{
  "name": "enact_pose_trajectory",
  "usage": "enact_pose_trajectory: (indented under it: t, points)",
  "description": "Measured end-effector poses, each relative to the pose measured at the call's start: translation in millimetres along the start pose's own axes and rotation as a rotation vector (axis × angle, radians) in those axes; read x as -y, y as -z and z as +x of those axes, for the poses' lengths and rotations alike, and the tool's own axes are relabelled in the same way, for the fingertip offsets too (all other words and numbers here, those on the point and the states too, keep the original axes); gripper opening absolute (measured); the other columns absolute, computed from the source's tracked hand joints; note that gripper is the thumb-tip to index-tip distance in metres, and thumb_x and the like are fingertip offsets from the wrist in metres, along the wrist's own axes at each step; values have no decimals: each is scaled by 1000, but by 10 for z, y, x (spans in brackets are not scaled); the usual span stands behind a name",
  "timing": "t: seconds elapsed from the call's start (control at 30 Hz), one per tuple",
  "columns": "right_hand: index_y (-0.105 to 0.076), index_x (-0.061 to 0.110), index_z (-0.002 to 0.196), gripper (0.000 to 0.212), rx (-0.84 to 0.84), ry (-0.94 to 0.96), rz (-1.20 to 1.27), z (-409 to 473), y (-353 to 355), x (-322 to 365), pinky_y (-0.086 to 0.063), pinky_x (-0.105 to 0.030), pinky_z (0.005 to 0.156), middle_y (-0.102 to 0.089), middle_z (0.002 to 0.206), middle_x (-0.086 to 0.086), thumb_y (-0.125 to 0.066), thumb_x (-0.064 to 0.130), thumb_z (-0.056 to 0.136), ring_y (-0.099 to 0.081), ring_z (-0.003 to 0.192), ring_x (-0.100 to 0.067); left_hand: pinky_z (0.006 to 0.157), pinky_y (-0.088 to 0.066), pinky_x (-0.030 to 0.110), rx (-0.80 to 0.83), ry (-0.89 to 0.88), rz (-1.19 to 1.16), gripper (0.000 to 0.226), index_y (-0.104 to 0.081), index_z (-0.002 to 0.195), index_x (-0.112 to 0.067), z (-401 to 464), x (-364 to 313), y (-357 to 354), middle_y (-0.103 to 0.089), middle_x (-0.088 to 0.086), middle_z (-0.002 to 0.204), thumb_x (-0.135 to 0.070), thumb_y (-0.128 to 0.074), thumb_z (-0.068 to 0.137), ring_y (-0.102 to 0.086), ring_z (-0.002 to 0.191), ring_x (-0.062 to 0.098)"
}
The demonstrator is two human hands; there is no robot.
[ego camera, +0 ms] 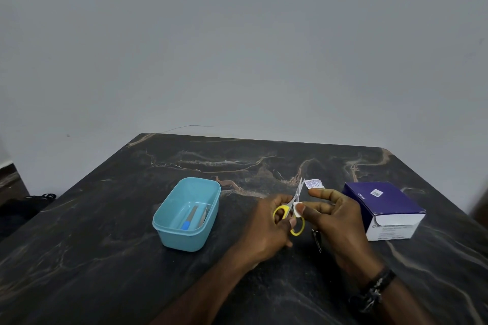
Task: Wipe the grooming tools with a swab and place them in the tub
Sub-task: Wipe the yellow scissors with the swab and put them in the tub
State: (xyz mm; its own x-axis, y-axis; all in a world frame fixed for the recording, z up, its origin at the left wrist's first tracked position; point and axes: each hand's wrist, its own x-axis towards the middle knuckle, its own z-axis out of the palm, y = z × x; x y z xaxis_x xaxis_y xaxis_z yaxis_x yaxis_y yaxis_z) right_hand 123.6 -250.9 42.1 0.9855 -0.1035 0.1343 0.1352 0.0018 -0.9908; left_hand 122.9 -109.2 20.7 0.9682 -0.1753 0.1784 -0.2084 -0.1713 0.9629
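A plain grey wall fills the upper half of the frame, and below it a dark marbled counter (184,285) with pale veins carries everything. Just right of centre, the left hand (266,224) has its grip closed on the yellow handles of a small pair of scissors (293,204), blades pointing up and away. The right hand (340,221) pinches a white swab (298,210) between thumb and finger, pressed against the scissors near the pivot. A torn wrapper (313,183) lies on the counter just beyond the fingers. To the left of the hands sits the blue tub (169,229), open, already holding a few slim tools, one with a blue end (186,225). At the right stands a purple box (383,208), and a dark clip-like tool (317,241) lies between the wrists, too small to name.

The scissors look light, stiff and smooth, with sharp tips; the loops are the safe place to hold, as the left hand does. The swab is soft and limp, so a firm pinch suits it.
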Motion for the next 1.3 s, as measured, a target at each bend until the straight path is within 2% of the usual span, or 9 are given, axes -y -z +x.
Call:
enact_pose_trajectory:
  t: [0.13,0.27,0.33,0.53,0.73,0.83,0.97,1.13,1.3]
  points:
    - [-57,4,112,42,-10,2,16,-2,-5,-17,-58,-37,73,-76,75,-12,-76,-5,75,-75,73,-26,57,-51,20,56,-10,40,37,-46,129,-27,-31,-11,-16,-61,0,101,-15,-55,95,-60,70,10]
    - [-58,5,111,41,-19,-5,22,2,-7,-27,-58,-31,67,-76,73,-12,-75,-6,75,-74,69,-24,87,-52,27,85,-38,132,48,-32,138,-36,-51,22,-42,-56,-2,125,-18,-49,98,-58,104,7]
    - [-58,5,111,41,-17,-6,19,4,-7,-30,-57,-28,63,-76,73,-12,-75,-6,75,-74,68,-23,96,-50,31,105,-36,134,52,-25,141,-39,-68,25,-42,-55,-4,127,-18,-47,98,-56,111,7]
    - [-60,7,108,39,-73,25,36,-3,-12,-24,-57,-28,61,-77,74,-9,-76,-6,74,-74,67,-21,100,-47,32,123,-53,171,55,-22,142,-38,-74,16,-35,-52,-2,129,-19,-48,98,-53,116,7]
    - [-60,4,111,40,-124,33,82,1,-19,-21,-59,-44,73,-77,78,-10,-76,-5,75,-75,73,-28,92,-48,29,70,-82,148,50,-29,138,-39,-71,-1,-51,-56,0,124,-24,-51,96,-56,108,8]
    - [-61,3,111,39,-117,32,82,1,-13,-15,-59,-34,65,-77,77,-9,-76,-4,75,-75,73,-24,75,-50,23,9,-80,103,45,-34,131,-41,-62,-2,-63,-60,-2,108,-21,-54,96,-59,90,7]
    - [-61,2,110,37,-112,46,76,5,3,-9,-56,-21,55,-77,76,-7,-75,-5,76,-75,70,-19,79,-55,31,-71,-81,90,40,-45,123,-39,-33,11,-73,-60,-6,101,-19,-59,92,-61,86,10]
    - [-60,1,109,35,-101,56,70,12,11,-12,-58,-20,57,-77,74,-5,-73,-8,77,-74,67,-18,69,-57,36,-138,-103,59,20,-66,102,-26,-29,-44,-64,-71,1,90,-13,-64,88,-68,83,21]
    - [-61,1,109,35,-112,55,71,13,15,-5,-58,-22,58,-77,75,-7,-74,-5,76,-75,69,-21,64,-55,26,-154,-61,-2,19,-66,94,-29,-31,-81,-23,-72,-2,86,-13,-69,85,-68,77,13]
